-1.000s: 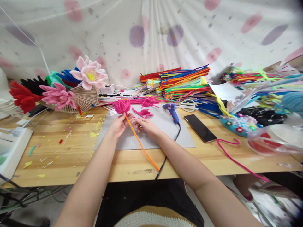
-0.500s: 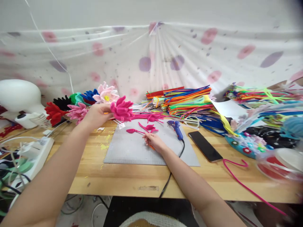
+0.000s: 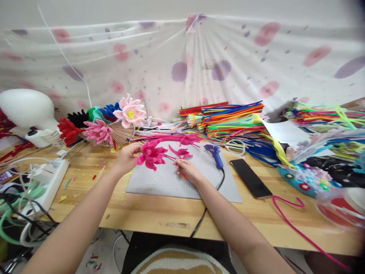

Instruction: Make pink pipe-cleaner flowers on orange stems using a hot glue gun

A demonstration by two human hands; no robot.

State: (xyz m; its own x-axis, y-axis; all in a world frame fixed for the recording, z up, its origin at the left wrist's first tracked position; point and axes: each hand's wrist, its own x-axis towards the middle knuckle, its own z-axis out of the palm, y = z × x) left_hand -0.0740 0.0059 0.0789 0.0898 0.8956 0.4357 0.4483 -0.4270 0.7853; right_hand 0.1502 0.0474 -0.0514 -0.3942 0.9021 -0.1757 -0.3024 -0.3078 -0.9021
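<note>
My left hand is closed around the base of a hot-pink pipe-cleaner flower, held just above the grey mat. My right hand rests on the mat with its fingers pinched on a pink petal piece that points toward the flower. Part of an orange pipe cleaner shows under that hand. More loose pink petals lie on the mat behind. A blue glue gun lies to the right of my right hand.
Finished flowers lie at the back left beside a white foam head. Stacks of coloured pipe cleaners fill the back and right. A phone, scissors, a power strip and a pink pipe cleaner lie around.
My left hand lifted the pink flower up and left, then brought it back down near the mat. My right hand stayed on the mat and took hold of a petal piece.
</note>
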